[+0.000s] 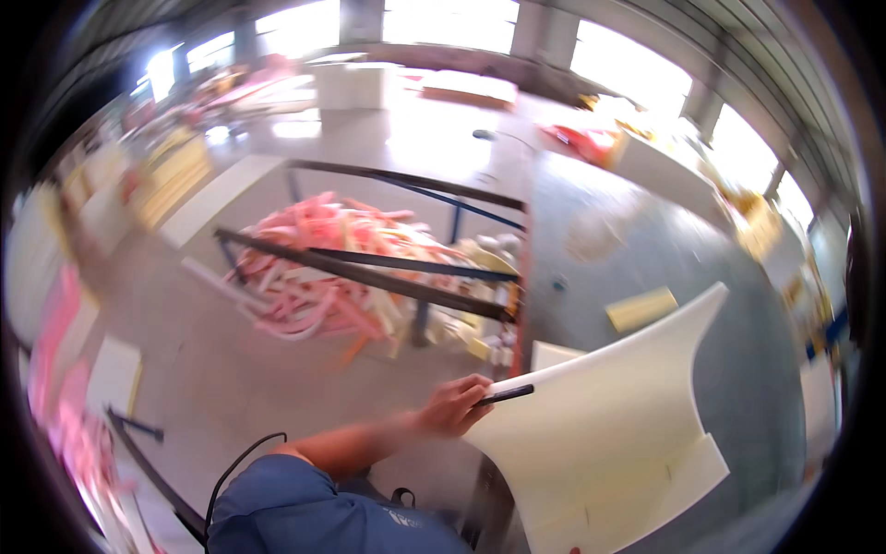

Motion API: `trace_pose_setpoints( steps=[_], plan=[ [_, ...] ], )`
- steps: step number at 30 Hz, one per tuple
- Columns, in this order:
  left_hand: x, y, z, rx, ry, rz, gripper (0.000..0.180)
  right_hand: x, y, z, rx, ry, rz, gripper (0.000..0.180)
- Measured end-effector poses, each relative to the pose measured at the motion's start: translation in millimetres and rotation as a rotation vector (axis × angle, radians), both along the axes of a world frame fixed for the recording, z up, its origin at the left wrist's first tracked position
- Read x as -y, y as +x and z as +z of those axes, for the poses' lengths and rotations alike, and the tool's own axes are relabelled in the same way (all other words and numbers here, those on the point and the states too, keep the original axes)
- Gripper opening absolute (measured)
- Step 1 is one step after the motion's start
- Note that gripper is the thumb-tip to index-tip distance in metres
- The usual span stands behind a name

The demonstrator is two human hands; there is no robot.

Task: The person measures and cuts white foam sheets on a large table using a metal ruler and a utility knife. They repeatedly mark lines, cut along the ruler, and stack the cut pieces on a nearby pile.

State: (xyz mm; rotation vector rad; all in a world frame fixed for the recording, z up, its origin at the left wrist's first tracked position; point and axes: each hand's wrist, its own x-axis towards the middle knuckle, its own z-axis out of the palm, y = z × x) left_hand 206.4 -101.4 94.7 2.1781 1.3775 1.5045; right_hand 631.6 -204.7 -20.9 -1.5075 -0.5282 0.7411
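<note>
Our left hand [454, 404] holds a dark pen [505, 395] against the edge of the big cream foam sheet [609, 434], which lies on the grey counter [600, 222] so it stays flat. We cannot see our right hand.

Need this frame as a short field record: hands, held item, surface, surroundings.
left hand: grips a dark slim tool, likely a blade or marker, laid at the foam's edge
right hand: not in view
workpiece: large cream foam piece with curved cut edges, lying on the table
surface: grey work table, red edge on its left side
on table: small yellow foam piece beyond the big one
floor left: pile of pink and white foam offcuts behind a dark metal frame
image: motion-blurred, bright windows at back
</note>
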Motion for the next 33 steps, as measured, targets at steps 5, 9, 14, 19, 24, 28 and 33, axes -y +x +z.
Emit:
trace_pose_setpoints(
  steps=[5,9,14,19,24,28,33],
  plan=[
    [119.9,-152.8,14.7,0.205,0.1,0.475,0.006,-73.0,-175.7,34.9,0.068,0.181,0.348,0.047],
    [254.0,-278.2,-0.4,0.127,0.17,0.824,0.007,-74.9,-358.9,42.2,0.02,0.269,0.664,0.047],
    [377.7,-354.5,-11.9,0.263,0.095,1.183,0.01,-71.7,-551.0,13.3,-0.106,0.264,1.114,0.048],
    [435.4,-420.2,-32.3,0.27,0.144,1.489,0.006,-68.3,-715.6,-1.0,0.156,0.229,1.381,0.05],
    [463.1,-517.7,-38.7,0.406,0.129,1.782,0.009,-64.3,-888.1,-16.9,0.145,0.274,1.538,0.045],
    [492.3,-603.2,-50.7,0.55,-0.018,2.0,0.012,-35.8,-1031.0,-38.8,0.146,0.328,1.644,0.045],
    [548.5,-686.5,-60.8,0.243,-0.139,2.274,0.016,30.0,-1185.1,-26.5,0.13,0.207,1.895,0.034]
  ],
)
